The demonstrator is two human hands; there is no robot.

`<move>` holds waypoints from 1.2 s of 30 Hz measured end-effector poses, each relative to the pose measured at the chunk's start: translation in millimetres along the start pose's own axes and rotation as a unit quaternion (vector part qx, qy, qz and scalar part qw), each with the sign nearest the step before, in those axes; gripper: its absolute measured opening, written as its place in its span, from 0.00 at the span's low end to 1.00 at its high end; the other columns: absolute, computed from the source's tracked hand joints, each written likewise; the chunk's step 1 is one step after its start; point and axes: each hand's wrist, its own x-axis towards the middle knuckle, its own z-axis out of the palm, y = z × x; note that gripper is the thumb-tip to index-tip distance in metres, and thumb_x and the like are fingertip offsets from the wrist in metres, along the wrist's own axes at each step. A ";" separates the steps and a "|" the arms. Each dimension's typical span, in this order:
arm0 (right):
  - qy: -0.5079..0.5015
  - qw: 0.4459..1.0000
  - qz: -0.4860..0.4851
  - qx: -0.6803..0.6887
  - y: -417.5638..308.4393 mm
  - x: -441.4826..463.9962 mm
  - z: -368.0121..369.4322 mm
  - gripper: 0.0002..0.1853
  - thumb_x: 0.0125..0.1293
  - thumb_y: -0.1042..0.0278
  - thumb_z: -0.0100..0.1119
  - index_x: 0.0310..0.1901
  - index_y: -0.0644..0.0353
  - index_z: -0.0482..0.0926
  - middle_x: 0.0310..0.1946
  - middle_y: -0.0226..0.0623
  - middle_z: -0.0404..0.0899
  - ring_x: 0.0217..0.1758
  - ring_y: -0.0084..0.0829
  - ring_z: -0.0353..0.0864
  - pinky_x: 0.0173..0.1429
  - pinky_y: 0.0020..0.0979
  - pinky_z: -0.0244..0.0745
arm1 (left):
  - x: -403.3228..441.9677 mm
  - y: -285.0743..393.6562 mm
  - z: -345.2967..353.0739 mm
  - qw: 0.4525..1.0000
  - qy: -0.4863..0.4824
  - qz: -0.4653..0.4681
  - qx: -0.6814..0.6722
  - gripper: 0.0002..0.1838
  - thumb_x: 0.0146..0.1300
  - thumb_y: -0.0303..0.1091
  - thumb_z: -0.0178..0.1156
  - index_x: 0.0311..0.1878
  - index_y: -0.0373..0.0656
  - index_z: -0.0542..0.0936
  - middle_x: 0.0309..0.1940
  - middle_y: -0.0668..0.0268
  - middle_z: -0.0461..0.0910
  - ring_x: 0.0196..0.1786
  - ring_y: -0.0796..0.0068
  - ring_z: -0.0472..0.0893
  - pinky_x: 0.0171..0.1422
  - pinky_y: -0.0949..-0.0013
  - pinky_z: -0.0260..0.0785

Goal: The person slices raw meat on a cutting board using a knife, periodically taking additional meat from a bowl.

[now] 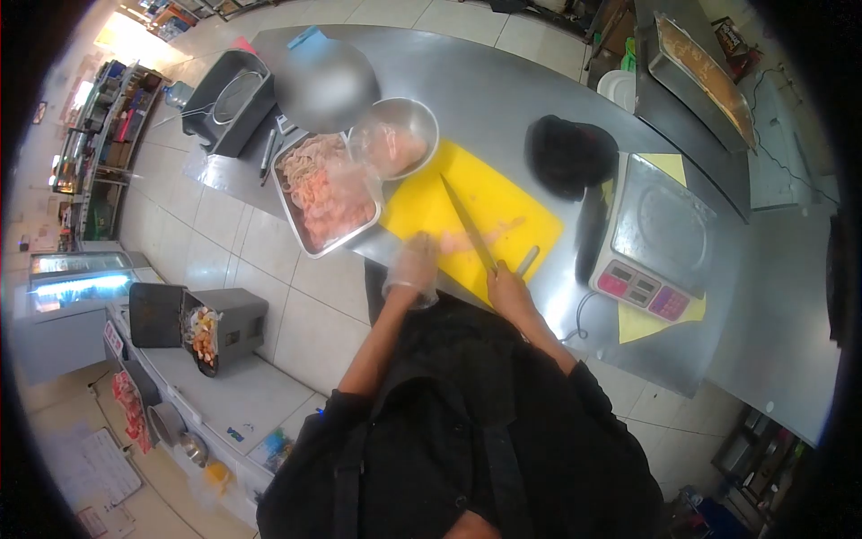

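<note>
My right hand (pixel 508 291) is wrapped round the handle of a long kitchen knife (pixel 466 219), whose blade lies slantwise over the yellow cutting board (pixel 516 202). Under a clear plastic glove, my left hand (pixel 415 262) has its fingers bunched at the board's left edge, on the end of a strip of raw meat (pixel 455 242). The blade crosses this strip; small scraps lie to its right. A grey handle (pixel 529 261) rests beside my right hand. Left of the board stands a metal tray (pixel 311 244) of raw meat pieces, partly under clear plastic. A steel bowl (pixel 435 126) holds more raw meat.
A digital scale (pixel 660 229) stands at the right, beside a black cap-like item (pixel 572 154). Beyond the tray are a blurred round metal bowl (pixel 328 85), a grey bin (pixel 235 106) with a strainer, and a marker (pixel 268 153). The steel table (pixel 467 67) extends ahead.
</note>
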 end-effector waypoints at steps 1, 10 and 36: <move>-0.001 1.000 -0.002 -0.002 0.3 0.6 0.3 0.18 0.78 0.60 0.48 0.49 0.70 0.74 0.40 0.68 0.82 0.46 0.68 0.82 0.53 0.61 0.75 | 3.0 21.6 -15.6 0.999 -0.001 0.001 0.032 0.20 0.71 0.50 0.57 0.40 0.39 0.80 0.36 0.50 0.85 0.40 0.50 0.84 0.46 0.52 0.75; -0.016 0.999 0.009 -0.043 0.8 0.7 -1.9 0.18 0.78 0.58 0.48 0.50 0.70 0.73 0.41 0.67 0.82 0.48 0.68 0.82 0.54 0.61 0.75 | 15.4 7.2 32.4 0.991 -0.021 0.022 0.133 0.26 0.68 0.54 0.61 0.42 0.34 0.81 0.35 0.46 0.86 0.41 0.46 0.87 0.45 0.50 0.79; 0.009 1.000 0.023 -0.017 0.9 4.4 -5.9 0.20 0.78 0.56 0.48 0.52 0.69 0.74 0.39 0.67 0.83 0.46 0.67 0.83 0.53 0.60 0.77 | 18.6 33.6 22.3 0.657 -0.147 -0.128 -0.729 0.19 0.76 0.45 0.54 0.51 0.37 0.82 0.55 0.57 0.84 0.54 0.57 0.83 0.62 0.55 0.73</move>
